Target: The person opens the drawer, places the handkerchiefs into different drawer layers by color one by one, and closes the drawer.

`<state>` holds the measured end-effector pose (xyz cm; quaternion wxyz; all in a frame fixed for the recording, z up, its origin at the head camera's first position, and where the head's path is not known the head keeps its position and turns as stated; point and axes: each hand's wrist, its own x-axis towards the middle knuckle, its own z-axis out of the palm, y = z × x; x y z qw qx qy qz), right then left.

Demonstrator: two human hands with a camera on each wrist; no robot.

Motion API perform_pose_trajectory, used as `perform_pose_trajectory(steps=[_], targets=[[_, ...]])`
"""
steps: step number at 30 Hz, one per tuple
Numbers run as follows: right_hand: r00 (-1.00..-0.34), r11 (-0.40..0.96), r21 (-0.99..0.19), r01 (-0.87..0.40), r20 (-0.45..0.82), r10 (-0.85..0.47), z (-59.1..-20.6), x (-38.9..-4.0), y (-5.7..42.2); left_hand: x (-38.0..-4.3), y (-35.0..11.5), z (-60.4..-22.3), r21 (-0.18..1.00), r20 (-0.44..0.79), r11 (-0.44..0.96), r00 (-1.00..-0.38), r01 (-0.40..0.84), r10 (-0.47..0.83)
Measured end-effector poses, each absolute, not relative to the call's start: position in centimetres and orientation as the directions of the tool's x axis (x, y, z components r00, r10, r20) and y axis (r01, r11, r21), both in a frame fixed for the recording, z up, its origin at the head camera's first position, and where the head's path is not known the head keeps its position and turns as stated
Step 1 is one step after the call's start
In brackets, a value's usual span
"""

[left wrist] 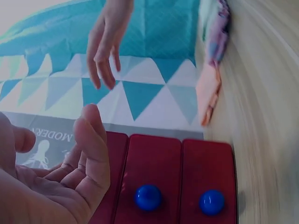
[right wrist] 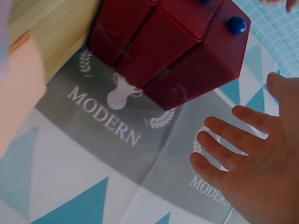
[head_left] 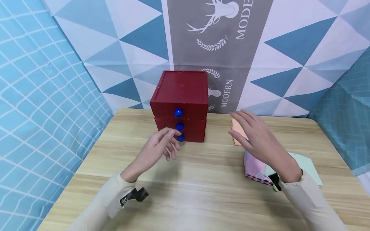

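A dark red three-drawer box (head_left: 182,88) with round blue knobs (head_left: 178,113) stands at the back of the table. Just in front of its lower drawers is my left hand (head_left: 157,146), fingers loosely bent and holding nothing. In the left wrist view, two blue knobs (left wrist: 148,197) show beyond that hand (left wrist: 60,182). My right hand (head_left: 260,138) hovers to the right of the box, fingers spread and nothing in it. Below it lie a folded peach cloth (head_left: 238,131), a pink-purple cloth (head_left: 253,166) with a patterned edge, and a mint green cloth (head_left: 307,166), each partly hidden.
The wooden table (head_left: 196,189) meets a wall hung with a triangle-patterned cloth (head_left: 144,38) behind the box. A blue checked cloth (head_left: 37,106) hangs along the left side, and a teal one (head_left: 344,99) on the right.
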<state>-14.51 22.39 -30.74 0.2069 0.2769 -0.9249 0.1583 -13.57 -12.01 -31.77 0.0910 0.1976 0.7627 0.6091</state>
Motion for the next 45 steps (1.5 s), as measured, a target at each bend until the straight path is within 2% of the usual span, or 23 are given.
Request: perform_pose_trajectory(steps=[6,14,20,27,32,37,45], targets=[[-0.719,0.758,-0.161,-0.632,0.486,-0.496,-29.7,-16.0,20.5,-14.7,-11.9,-31.5,0.994,0.009,0.098,-0.913,0.054,0.408],[-0.693,0.728,-0.160,-0.667,0.493,-0.526,-28.5,-18.3,17.9,-15.9,-11.6,-31.7,0.994,-0.077,0.094,-0.930,-0.046,0.360],[-0.731,0.726,-0.224,-0.650,0.444,-0.518,-27.9,-20.4,16.5,-17.8,-10.9,-31.7,0.988,-0.155,0.035,-0.922,-0.152,0.356],[-0.745,0.717,-0.268,-0.644,0.433,-0.507,-27.9,-22.5,15.0,-19.3,-10.0,-32.3,0.962,-0.152,-0.147,-0.899,-0.230,0.411],[-0.759,0.682,-0.358,-0.638,0.442,-0.478,-28.0,-22.9,14.8,-19.8,-9.3,-32.8,0.934,-0.171,-0.225,-0.899,-0.278,0.403],[-0.757,0.624,-0.438,-0.647,0.466,-0.459,-27.6,-23.3,14.7,-20.4,-9.0,-32.9,0.899,-0.156,-0.324,-0.906,-0.295,0.393],[-0.790,0.645,-0.459,-0.611,0.402,-0.463,-26.8,-23.6,14.9,-20.7,-8.8,-33.0,0.876,-0.171,-0.373,-0.920,-0.306,0.352]])
